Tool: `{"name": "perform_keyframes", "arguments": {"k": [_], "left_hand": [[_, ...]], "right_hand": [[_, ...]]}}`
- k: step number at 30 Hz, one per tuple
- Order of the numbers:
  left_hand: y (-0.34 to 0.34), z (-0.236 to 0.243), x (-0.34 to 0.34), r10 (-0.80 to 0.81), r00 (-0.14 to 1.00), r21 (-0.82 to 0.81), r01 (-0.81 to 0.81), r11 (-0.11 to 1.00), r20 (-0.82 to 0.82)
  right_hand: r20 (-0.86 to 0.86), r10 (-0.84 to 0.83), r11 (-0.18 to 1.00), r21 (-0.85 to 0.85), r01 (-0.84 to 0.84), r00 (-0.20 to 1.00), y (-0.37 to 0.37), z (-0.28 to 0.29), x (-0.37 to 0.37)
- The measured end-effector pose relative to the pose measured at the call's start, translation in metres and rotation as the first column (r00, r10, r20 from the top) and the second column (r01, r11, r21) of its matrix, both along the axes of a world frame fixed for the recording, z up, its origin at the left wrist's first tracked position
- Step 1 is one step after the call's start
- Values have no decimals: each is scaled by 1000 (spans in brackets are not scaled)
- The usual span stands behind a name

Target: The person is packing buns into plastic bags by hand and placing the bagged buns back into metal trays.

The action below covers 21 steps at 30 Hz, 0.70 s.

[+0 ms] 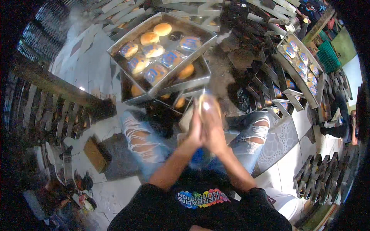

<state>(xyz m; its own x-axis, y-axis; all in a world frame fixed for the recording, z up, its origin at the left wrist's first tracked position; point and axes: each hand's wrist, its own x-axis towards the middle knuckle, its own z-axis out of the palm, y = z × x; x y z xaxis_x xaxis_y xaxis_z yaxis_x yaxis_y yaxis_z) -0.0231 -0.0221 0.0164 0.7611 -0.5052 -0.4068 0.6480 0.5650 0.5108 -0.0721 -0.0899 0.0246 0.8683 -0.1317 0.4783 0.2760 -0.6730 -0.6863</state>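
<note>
Above my lap, both hands are brought together around a brown bun (pixel 208 106), blurred by motion, with a glossy surface that looks like clear wrapping. My left hand (pixel 195 126) presses on its left side. On the other side lies my right hand (pixel 214 125), its fingers smeared. Just beyond them a metal tray (pixel 183 65) sits askew on another tray (pixel 191 83). The upper tray carries bare golden buns (pixel 162 29) and several buns in clear, blue-printed wrappers (pixel 172 58).
To the right, a long tray (pixel 296 81) of wrapped buns rests on stacked trays. More tray stacks (pixel 322 179) surround me on the tiled floor. A brown block (pixel 95 154) lies left of my knee. A green crate (pixel 328 55) and another person (pixel 353 127) are at the far right.
</note>
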Motion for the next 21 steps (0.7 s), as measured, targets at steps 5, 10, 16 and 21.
{"name": "perform_keyframes", "arguments": {"k": [5, 10, 16, 21], "left_hand": [[16, -14, 7, 98, 950, -26, -94, 995, 296], [32, -1, 30, -79, 987, -240, 112, 964, 142], [23, 4, 23, -170, 972, 24, 168, 985, 160], [23, -17, 59, -158, 987, -280, 161, 946, 34]], "right_hand": [[-64, 118, 984, -126, -125, 991, 5, 18, 4], [-400, 220, 941, -154, -302, 890, 3, 48, -15], [-336, 412, 892, -42, -450, 847, -6, 38, -7], [-231, 877, 480, 412, -774, 421, -6, 90, -46]]}}
